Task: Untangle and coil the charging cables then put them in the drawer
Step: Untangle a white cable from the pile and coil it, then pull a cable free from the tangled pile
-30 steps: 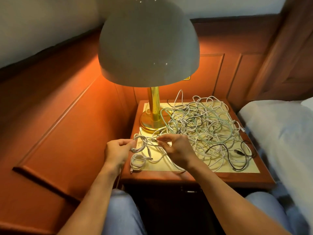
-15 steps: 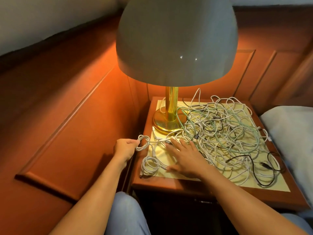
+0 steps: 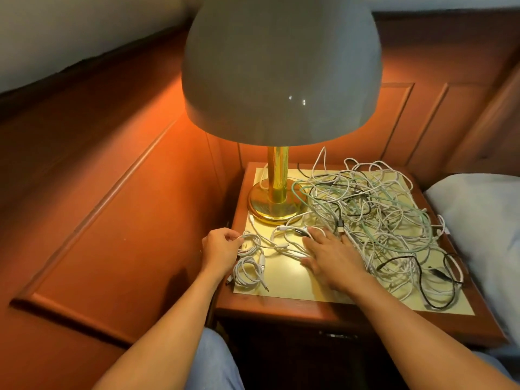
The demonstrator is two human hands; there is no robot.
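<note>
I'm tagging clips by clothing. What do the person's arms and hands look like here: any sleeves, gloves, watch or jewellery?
The left forearm and right forearm are bare to the picture's lower edge, with no sleeves in view. The left hand and right hand wear no gloves, and neither wrist carries a watch or band. Any ring is too small to tell.

Two forearms show in front of the nightstand (image 3: 281, 304), both bare from the lower edge of the view up to the wrists. The left hand (image 3: 221, 247) and the right hand (image 3: 327, 256) are bare too. Light blue trousers (image 3: 213, 361), denim by the look of the cloth, cover the legs. One knee shows below the nightstand's front left corner. A sliver of the other (image 3: 501, 356) shows below its front right corner.
</note>
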